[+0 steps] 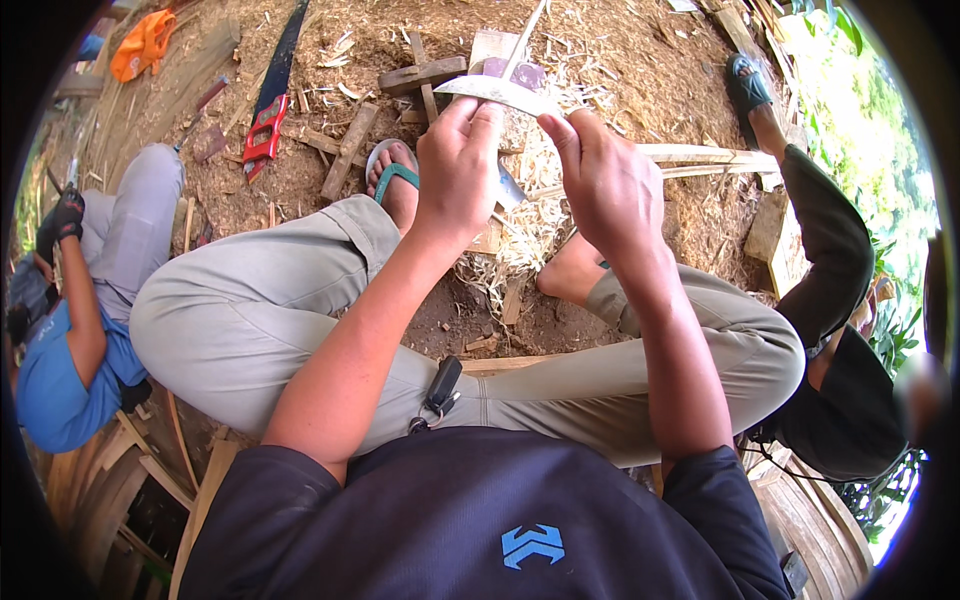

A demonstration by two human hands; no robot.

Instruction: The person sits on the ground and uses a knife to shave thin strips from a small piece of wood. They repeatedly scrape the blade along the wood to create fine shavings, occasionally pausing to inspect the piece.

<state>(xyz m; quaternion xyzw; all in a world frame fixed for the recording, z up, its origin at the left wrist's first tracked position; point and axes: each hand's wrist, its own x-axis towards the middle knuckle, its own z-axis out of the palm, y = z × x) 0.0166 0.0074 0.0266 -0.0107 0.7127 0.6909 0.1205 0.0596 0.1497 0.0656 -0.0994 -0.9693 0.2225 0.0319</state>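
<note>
Cloth [143, 45], bright orange and crumpled, lies on the brown earth floor [330, 30] at far left. Next comes a handsaw [266, 135] with a dark, tapering blade and red plastic handle, then rough, squared wooden sticks [350, 150] near a sandalled foot. The left hand [458, 165], forearm angled up from below, seems clenched on the hidden near end of a slender, pale wooden strip [527, 42], its thumb up against a curved, smooth metal blade [497, 92]. That blade crosses the strip and runs into the right hand [612, 180], wrapped tight, knuckles up. Curled, papery shavings [530, 235] litter the ground below; long, bowed wooden strips [700, 155] stretch rightward.
</note>
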